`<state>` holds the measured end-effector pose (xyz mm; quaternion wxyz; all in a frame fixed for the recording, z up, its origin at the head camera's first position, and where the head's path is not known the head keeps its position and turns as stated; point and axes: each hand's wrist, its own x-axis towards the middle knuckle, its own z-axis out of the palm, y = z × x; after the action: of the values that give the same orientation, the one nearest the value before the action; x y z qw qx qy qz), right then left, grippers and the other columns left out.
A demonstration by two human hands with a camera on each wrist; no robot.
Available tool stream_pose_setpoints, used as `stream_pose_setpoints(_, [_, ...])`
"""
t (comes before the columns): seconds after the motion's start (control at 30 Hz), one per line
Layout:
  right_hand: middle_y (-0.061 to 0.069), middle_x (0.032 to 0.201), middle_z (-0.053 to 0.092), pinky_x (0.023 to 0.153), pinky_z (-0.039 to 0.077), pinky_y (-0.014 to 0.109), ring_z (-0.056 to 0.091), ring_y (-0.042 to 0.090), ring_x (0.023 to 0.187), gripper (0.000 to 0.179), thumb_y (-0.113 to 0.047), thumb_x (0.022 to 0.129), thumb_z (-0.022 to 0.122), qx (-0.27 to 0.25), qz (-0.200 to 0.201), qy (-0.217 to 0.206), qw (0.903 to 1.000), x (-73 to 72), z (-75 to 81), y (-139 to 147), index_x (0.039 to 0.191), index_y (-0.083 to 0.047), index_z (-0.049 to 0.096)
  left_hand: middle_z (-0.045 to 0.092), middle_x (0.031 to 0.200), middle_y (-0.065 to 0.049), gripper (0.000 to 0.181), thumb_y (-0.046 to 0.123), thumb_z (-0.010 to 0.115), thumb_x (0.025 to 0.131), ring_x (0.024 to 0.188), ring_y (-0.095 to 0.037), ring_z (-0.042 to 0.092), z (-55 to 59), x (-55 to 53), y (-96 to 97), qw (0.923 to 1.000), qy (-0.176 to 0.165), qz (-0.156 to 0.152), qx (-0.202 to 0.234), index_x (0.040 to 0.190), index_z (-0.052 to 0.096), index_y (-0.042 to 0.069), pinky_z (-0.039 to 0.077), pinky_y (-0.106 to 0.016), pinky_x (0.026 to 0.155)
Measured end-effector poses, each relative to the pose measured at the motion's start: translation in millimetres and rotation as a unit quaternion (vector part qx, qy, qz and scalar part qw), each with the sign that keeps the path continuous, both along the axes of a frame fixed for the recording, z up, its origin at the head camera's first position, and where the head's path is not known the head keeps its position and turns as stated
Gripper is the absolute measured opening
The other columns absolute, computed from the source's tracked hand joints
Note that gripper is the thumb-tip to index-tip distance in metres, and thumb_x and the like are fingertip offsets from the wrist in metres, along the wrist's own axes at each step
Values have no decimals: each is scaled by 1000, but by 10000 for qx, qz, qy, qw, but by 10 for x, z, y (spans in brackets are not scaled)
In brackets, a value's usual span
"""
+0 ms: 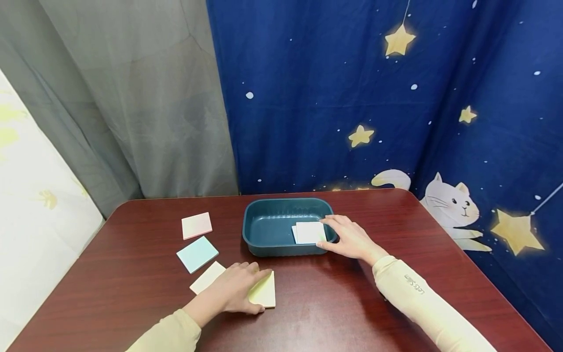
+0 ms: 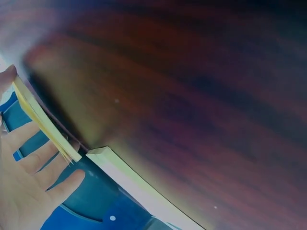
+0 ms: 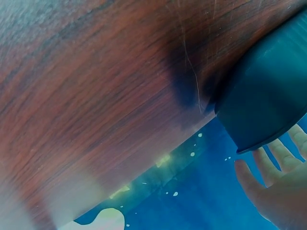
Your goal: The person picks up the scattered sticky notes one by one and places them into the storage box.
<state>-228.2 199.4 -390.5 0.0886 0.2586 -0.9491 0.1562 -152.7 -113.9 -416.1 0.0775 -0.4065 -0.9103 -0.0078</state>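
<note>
My left hand (image 1: pixel 237 287) grips a pale yellow sticky-note pad (image 1: pixel 264 292) by its edges, thumb at one side and fingertips at the other. Beside it on the table lies a cream pad (image 1: pixel 208 277), partly covered by that hand. Over the right end of a dark teal basin (image 1: pixel 281 251), my right hand (image 1: pixel 349 238) holds a white note pad (image 1: pixel 310 232) between thumb and fingers. A bluish-white pad (image 1: pixel 294 235) shows from under its left edge. In the right wrist view, the fingers (image 3: pixel 283 157) reach past the basin's rim, with the white pad hidden.
A pink-edged pad (image 1: pixel 196 226) and a light blue pad (image 1: pixel 197 254) lie on the brown table (image 1: pixel 145 274), left of the basin. Behind the table's far edge hang a grey curtain (image 1: pixel 145 98) and a blue starry curtain (image 1: pixel 308 98).
</note>
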Motion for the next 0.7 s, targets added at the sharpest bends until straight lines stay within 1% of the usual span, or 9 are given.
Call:
stream_pose_setpoints(0.13, [7, 127, 44, 88, 33, 54, 38, 24, 116, 70, -62, 74, 54, -17, 15, -6, 10000, -4, -1, -2, 125, -14, 50, 48, 84, 2, 69, 55, 63, 63, 70, -12, 45, -1, 4, -4, 10000, 61, -38, 21, 118, 54, 14, 38, -28, 61])
stream_pose_setpoints(0.3, [7, 127, 45, 88, 33, 53, 38, 24, 115, 69, -60, 74, 56, -37, 18, -38, 10000, 3, -1, -1, 125, -14, 50, 49, 82, 3, 69, 57, 62, 62, 68, -10, 45, -1, 7, 7, 9994, 285, -159, 109, 116, 56, 15, 38, -26, 58])
stream_pose_setpoints(0.4, [7, 127, 44, 88, 33, 53, 38, 24, 115, 69, -60, 74, 56, -42, 14, -60, 10000, 6, -1, -1, 125, -14, 50, 50, 82, 3, 68, 58, 61, 62, 67, -10, 45, 19, 18, 18, 9991, 346, -214, 143, 116, 56, 16, 39, -27, 57])
stream_pose_setpoints(0.57, [7, 127, 44, 88, 32, 54, 38, 24, 115, 69, -60, 74, 56, -42, -2, -84, 10000, 6, 0, -2, 126, -14, 50, 51, 85, 4, 68, 60, 58, 64, 70, -9, 46, 81, 30, 37, 9992, 317, -223, 124, 118, 55, 17, 39, -27, 59])
stream_pose_setpoints(0.7, [7, 127, 44, 88, 32, 54, 38, 24, 115, 70, -61, 74, 55, -34, -5, -68, 10000, 0, -1, 0, 125, -14, 50, 51, 86, 4, 68, 61, 57, 65, 72, -9, 46, 163, 25, 58, 9988, 375, -250, 190, 118, 54, 18, 39, -26, 60])
